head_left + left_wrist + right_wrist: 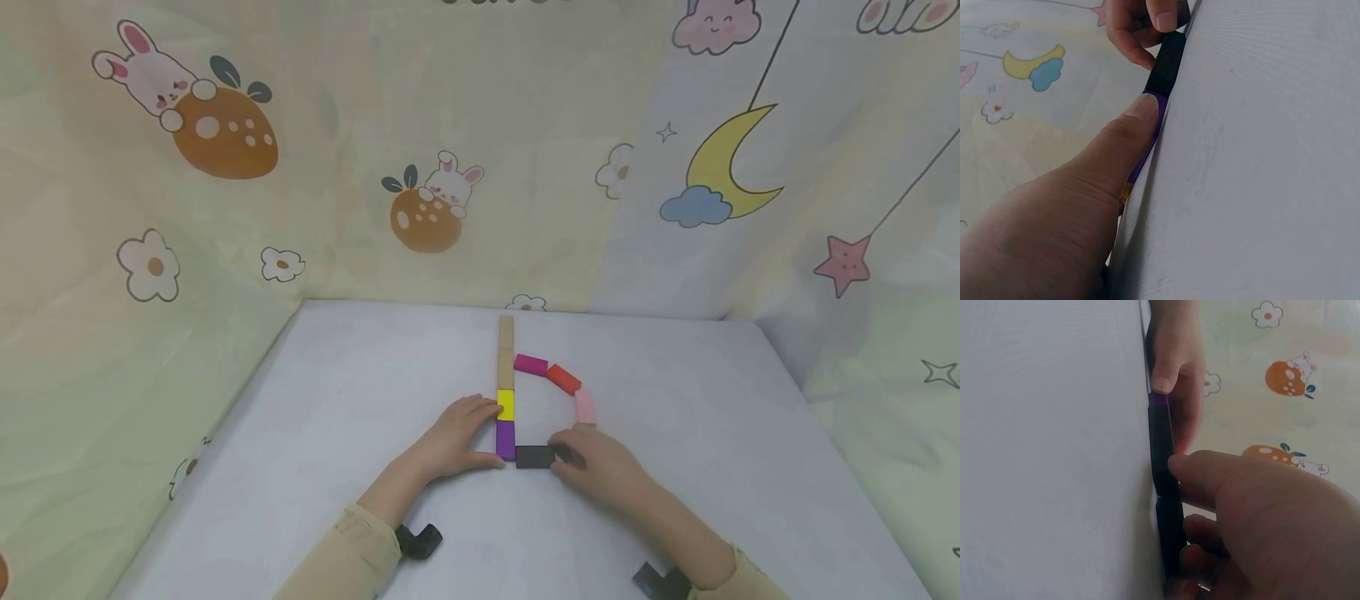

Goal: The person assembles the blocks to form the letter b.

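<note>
Coloured blocks lie flat on the white table (337,433) in a D-like outline. Two wooden blocks (506,350), a yellow block (506,405) and a purple block (506,439) make the straight column. A magenta block (530,364), a red block (563,379) and a pink block (585,407) form the curve. My left hand (486,432) rests against the left side of the yellow and purple blocks, its thumb (1129,125) along the purple one (1142,164). A black block (535,457) lies by the purple block's near end. My right hand (561,456) pinches a second dark block (1170,537) butted against it.
Cartoon-print fabric walls (225,208) close in the table at the left, back and right. Black wrist mounts (418,542) show near both sleeves. Bare white cloth stretches to the left and right of the block figure.
</note>
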Tool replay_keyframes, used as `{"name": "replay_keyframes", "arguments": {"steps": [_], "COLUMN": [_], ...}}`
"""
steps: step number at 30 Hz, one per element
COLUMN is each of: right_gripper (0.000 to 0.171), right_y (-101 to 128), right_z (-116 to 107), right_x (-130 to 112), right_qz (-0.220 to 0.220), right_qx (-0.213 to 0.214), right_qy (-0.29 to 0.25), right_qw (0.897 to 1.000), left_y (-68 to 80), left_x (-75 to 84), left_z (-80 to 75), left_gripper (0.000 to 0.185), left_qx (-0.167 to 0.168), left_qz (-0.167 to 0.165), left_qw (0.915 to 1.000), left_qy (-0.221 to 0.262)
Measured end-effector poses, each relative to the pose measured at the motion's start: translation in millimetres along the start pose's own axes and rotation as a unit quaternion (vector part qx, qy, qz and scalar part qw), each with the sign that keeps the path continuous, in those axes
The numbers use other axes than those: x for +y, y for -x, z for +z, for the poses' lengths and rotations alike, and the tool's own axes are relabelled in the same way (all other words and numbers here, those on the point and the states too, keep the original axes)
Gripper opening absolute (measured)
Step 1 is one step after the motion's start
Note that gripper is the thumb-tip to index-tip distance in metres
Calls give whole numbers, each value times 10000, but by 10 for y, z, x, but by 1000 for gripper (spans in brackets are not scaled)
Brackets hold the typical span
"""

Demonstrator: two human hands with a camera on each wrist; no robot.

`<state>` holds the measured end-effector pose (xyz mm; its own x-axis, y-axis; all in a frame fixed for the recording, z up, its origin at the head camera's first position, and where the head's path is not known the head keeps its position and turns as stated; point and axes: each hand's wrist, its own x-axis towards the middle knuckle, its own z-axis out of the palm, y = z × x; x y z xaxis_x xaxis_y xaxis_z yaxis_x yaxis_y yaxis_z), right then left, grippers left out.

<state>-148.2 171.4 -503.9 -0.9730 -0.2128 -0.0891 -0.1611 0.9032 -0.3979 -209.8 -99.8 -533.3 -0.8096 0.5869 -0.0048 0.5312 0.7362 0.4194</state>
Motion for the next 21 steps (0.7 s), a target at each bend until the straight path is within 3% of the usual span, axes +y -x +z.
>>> {"name": "replay_keyframes", "arguments": {"steps": [21], "right_gripper": [40], "right_y": [-7], "right_z": [15], "right_x": [10], "right_qz": [-29], "right_qx": [35], "right_qy": [62], "right_qw": [10000], "left_y": [13], "left_x": [9], "left_z": [-1], "left_gripper": [88], "left_qx": [-11], "left_qz": [-35], "left_qw": [10000], "left_qy": [60]}}
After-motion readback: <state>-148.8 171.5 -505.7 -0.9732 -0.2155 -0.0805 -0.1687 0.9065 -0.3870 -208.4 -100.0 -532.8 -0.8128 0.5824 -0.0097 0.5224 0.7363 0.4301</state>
